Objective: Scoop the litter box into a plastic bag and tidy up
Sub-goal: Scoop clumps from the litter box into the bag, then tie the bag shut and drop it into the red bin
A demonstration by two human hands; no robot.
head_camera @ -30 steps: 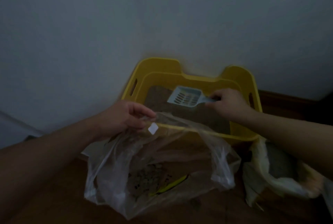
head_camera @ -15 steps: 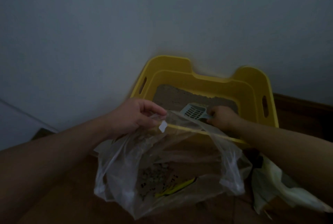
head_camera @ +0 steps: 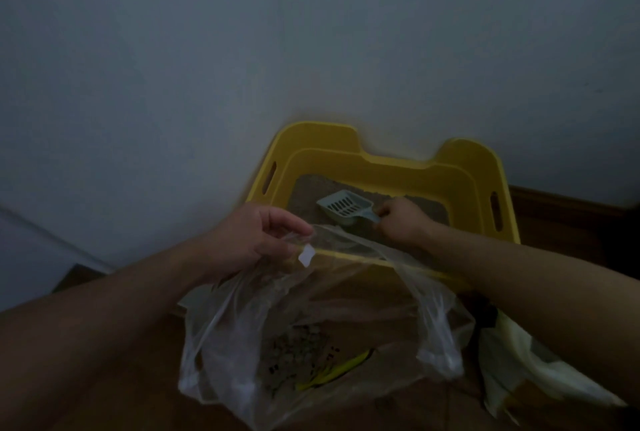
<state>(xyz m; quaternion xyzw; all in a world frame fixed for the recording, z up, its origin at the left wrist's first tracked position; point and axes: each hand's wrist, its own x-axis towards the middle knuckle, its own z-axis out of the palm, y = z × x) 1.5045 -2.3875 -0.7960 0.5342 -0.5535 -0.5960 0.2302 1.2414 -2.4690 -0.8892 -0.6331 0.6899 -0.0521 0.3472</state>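
A yellow litter box (head_camera: pixel 460 167) stands against the wall, with grey-brown litter (head_camera: pixel 311 191) inside. My right hand (head_camera: pixel 403 221) grips the handle of a pale blue slotted scoop (head_camera: pixel 346 209), whose head lies low on the litter near the box's middle. In front of the box, my left hand (head_camera: pixel 258 240) pinches the rim of a clear plastic bag (head_camera: pixel 242 337) and holds its mouth open. Scooped litter and a yellow scrap lie at the bottom of the bag.
A pale wall rises right behind the box. A whitish bag (head_camera: pixel 519 361) lies on the wooden floor (head_camera: pixel 571 219) at the lower right, beside the clear bag. The room is dim.
My right hand lowered the scoop from above the litter down into it and pulled it towards the box's front. My left hand kept its hold on the bag. The camera shifted slightly.
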